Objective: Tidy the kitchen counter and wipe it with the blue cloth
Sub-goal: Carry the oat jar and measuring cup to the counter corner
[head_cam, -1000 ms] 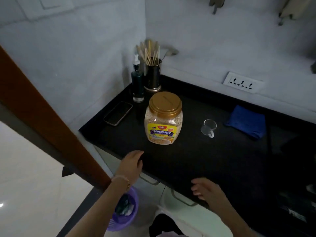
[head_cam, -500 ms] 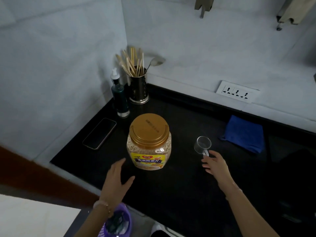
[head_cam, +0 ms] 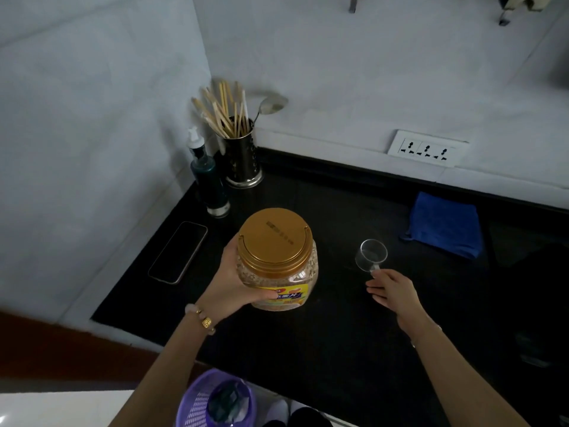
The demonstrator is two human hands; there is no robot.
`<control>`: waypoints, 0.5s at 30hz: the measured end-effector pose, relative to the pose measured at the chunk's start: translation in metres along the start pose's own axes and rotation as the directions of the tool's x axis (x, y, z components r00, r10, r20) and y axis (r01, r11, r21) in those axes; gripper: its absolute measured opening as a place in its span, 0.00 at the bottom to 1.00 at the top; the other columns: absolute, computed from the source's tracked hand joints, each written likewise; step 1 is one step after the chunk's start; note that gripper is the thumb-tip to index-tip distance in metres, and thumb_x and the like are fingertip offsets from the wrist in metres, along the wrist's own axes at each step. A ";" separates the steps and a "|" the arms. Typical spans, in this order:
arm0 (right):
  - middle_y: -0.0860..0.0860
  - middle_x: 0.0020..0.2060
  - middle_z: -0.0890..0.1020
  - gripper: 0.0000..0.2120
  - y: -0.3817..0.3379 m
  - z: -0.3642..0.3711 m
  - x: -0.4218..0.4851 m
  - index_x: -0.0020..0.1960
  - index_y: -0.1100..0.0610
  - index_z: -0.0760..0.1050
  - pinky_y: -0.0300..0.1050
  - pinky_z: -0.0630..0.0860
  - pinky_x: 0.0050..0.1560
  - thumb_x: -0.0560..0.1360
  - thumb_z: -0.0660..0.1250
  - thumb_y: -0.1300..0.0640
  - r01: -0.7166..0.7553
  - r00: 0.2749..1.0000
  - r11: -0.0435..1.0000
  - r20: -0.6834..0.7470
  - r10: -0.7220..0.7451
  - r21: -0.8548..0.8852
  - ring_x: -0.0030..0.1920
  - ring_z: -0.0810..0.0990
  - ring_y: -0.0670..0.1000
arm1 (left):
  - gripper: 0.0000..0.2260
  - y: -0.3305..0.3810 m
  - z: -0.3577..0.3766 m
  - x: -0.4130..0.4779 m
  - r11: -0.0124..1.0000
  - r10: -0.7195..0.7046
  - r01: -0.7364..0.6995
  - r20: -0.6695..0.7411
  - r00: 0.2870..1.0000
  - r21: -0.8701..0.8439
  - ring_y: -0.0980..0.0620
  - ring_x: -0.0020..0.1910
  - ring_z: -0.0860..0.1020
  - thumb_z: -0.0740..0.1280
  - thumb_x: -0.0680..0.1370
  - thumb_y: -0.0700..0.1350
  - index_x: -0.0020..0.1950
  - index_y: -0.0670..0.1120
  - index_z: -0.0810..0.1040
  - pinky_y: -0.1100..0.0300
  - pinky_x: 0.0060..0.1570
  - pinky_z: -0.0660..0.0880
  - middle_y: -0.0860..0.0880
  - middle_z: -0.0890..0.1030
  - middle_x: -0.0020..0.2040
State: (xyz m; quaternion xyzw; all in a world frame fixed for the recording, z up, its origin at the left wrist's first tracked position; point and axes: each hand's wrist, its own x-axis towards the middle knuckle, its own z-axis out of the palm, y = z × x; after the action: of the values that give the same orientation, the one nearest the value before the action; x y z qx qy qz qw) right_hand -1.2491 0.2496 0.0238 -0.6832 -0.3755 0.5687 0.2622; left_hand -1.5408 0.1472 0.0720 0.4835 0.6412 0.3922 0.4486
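While the left hand (head_cam: 229,286) is wrapping around the near-left side of the jar (head_cam: 278,266), thumb lying across the yellow label and fingers curling behind the shoulder, the jar is standing upright on the black counter (head_cam: 308,349), gold lid (head_cam: 275,235) on. Grip is closed on the jar; whether the jar is bearing its weight on the counter or being lifted, cannot tell. The right hand (head_cam: 392,289) is reaching to the small clear cup (head_cam: 371,255), fingertips (head_cam: 376,274) touching its handle at the near side; fingers are half curled, and whether they are actually pinching the handle cannot be told from this angle. The cup is sitting right of the jar, apart from it. The blue cloth (head_cam: 445,224) is lying folded and flat on the counter further right and back, near the raised back edge, untouched, well apart from both hands. A phone (head_cam: 178,252) is lying face up left of the jar, close to the side wall. In the back corner a dark pump bottle (head_cam: 209,180) is standing just beside a metal holder (head_cam: 243,163) filled with chopsticks and a spoon. A white socket strip (head_cam: 426,148) is showing on the back wall above the counter. A purple bin (head_cam: 197,402) is sitting on the floor below the counter's front edge, between the forearms. A bracelet (head_cam: 203,318) is showing on the left wrist.
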 end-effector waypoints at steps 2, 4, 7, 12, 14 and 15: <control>0.56 0.48 0.82 0.10 0.001 0.000 -0.005 0.56 0.57 0.75 0.47 0.77 0.50 0.77 0.61 0.55 0.000 1.000 1.000 -0.011 0.000 0.029 0.50 0.81 0.53 | 0.53 -0.003 0.001 -0.004 1.000 0.006 -0.006 0.000 1.000 0.002 0.57 0.68 0.66 0.80 0.53 0.50 0.70 0.62 0.51 0.56 0.66 0.68 0.53 0.63 0.69; 0.56 0.47 0.82 0.10 0.003 -0.002 -0.011 0.55 0.57 0.76 0.46 0.77 0.47 0.77 0.61 0.56 0.001 1.000 0.999 -0.021 0.000 0.047 0.49 0.81 0.53 | 0.51 -0.006 0.001 -0.008 0.999 0.025 -0.025 -0.013 1.000 0.041 0.56 0.68 0.65 0.80 0.53 0.52 0.66 0.68 0.52 0.53 0.67 0.68 0.55 0.61 0.69; 0.56 0.45 0.81 0.09 0.007 -0.005 -0.022 0.55 0.58 0.76 0.44 0.77 0.46 0.77 0.61 0.57 0.004 0.999 0.996 -0.039 -0.001 0.085 0.48 0.80 0.53 | 0.51 -0.015 0.001 -0.014 0.993 0.026 -0.019 -0.056 0.998 0.117 0.55 0.69 0.62 0.79 0.50 0.55 0.64 0.68 0.51 0.50 0.68 0.66 0.59 0.58 0.65; 0.56 0.45 0.81 0.09 0.014 -0.012 -0.043 0.54 0.58 0.76 0.45 0.76 0.46 0.77 0.61 0.57 0.016 0.997 0.992 -0.074 -0.007 0.127 0.49 0.80 0.54 | 0.51 -0.016 0.013 -0.021 1.000 0.008 -0.008 -0.018 1.000 0.005 0.62 0.63 0.68 0.81 0.53 0.46 0.62 0.67 0.51 0.57 0.65 0.68 0.59 0.65 0.64; 0.56 0.45 0.80 0.09 0.014 -0.015 -0.052 0.54 0.58 0.76 0.45 0.76 0.46 0.77 0.61 0.57 0.017 0.996 0.989 -0.089 -0.004 0.148 0.49 0.80 0.54 | 0.51 -0.015 0.022 -0.023 0.999 0.030 -0.031 -0.034 0.999 -0.012 0.72 0.58 0.68 0.81 0.56 0.41 0.64 0.62 0.49 0.64 0.60 0.67 0.65 0.66 0.59; 0.56 0.45 0.80 0.09 0.013 -0.017 -0.057 0.54 0.58 0.76 0.45 0.76 0.46 0.77 0.61 0.57 0.020 0.995 0.988 -0.098 -0.005 0.155 0.49 0.80 0.54 | 0.51 -0.014 0.027 -0.024 0.999 0.050 -0.051 -0.059 0.997 -0.011 0.76 0.57 0.67 0.81 0.56 0.40 0.65 0.62 0.50 0.68 0.57 0.66 0.67 0.66 0.58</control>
State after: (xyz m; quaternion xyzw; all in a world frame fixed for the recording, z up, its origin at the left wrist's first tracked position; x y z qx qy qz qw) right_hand -1.2336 0.1969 0.0505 -0.6851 -0.3209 0.5609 0.3361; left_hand -1.5157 0.1229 0.0552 0.4850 0.6391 0.4215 0.4227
